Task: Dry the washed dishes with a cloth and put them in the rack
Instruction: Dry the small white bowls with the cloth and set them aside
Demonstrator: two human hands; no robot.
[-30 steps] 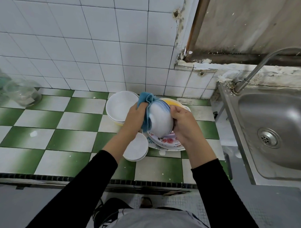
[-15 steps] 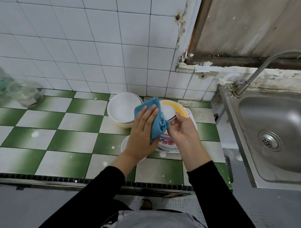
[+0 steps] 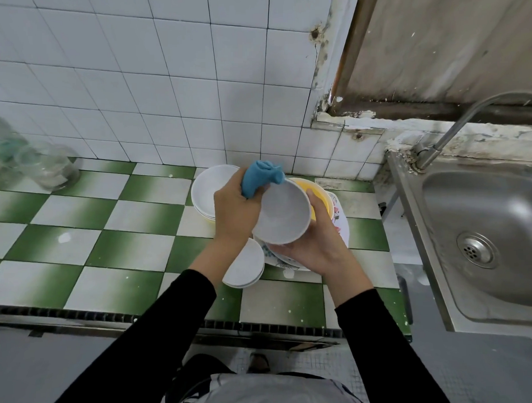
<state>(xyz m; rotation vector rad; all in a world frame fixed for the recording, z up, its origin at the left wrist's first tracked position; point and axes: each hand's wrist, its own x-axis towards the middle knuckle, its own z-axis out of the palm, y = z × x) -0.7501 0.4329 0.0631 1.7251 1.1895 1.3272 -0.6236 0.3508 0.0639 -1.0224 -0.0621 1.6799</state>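
Over the green-checked counter (image 3: 79,238) (white-tiled wall (image 3: 134,85) behind) — left hand (image 3: 233,214) grips cloth (image 3: 258,179), right hand (image 3: 317,244) holds bowl (image 3: 281,214)

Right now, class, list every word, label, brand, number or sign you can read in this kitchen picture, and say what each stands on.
No text can be read anywhere.
Round white bowl, bunched blue cloth, stainless steel sink: no lettering.
Flower-patterned white plate: flowers only, no words.
Grey shirt: dark marks at its edge, cut off, unreadable.
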